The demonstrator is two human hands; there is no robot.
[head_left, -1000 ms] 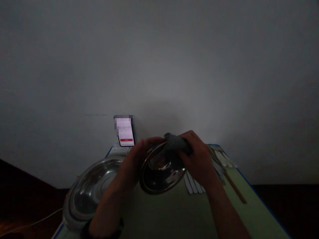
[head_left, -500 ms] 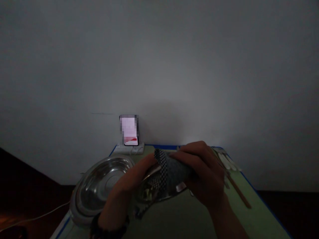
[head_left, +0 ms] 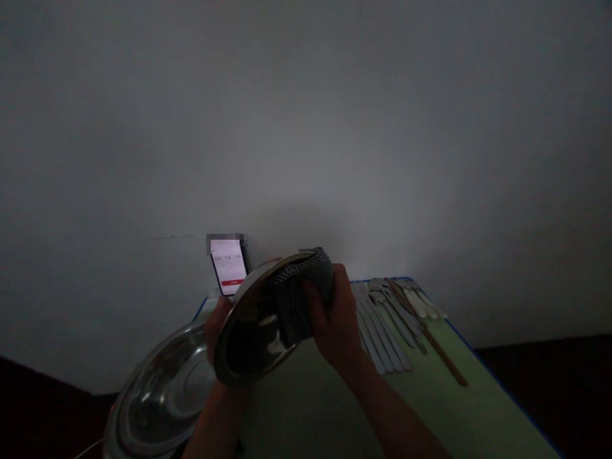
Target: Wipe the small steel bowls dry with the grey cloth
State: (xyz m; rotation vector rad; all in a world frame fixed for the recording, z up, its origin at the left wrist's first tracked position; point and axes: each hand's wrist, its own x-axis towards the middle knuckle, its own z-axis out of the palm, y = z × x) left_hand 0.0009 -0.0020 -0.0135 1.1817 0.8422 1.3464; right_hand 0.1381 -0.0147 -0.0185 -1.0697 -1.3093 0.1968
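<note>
Tilted on its side above the table is a metal bowl (head_left: 239, 331), its shiny inside facing me. My left hand (head_left: 218, 325) grips the bowl's left side, with most of its fingers hidden behind the metal. A grey cloth (head_left: 292, 306) with a black-and-white checked edge is folded over the right part of the rim. My right hand (head_left: 335, 319) is closed on this cloth, pressing it against the bowl with the thumb on the inner side.
A large steel basin (head_left: 162, 389) stands at the left. Several knives, spoons and forks (head_left: 382, 325) lie in a row on the right, beside brown chopsticks (head_left: 444, 354). A phone (head_left: 228, 266) leans near the wall behind the green table (head_left: 306, 421).
The bowl has been raised and turned to stand more upright. My left hand has shifted to its left side, and my right hand with the cloth has moved left. The view has swung slightly.
</note>
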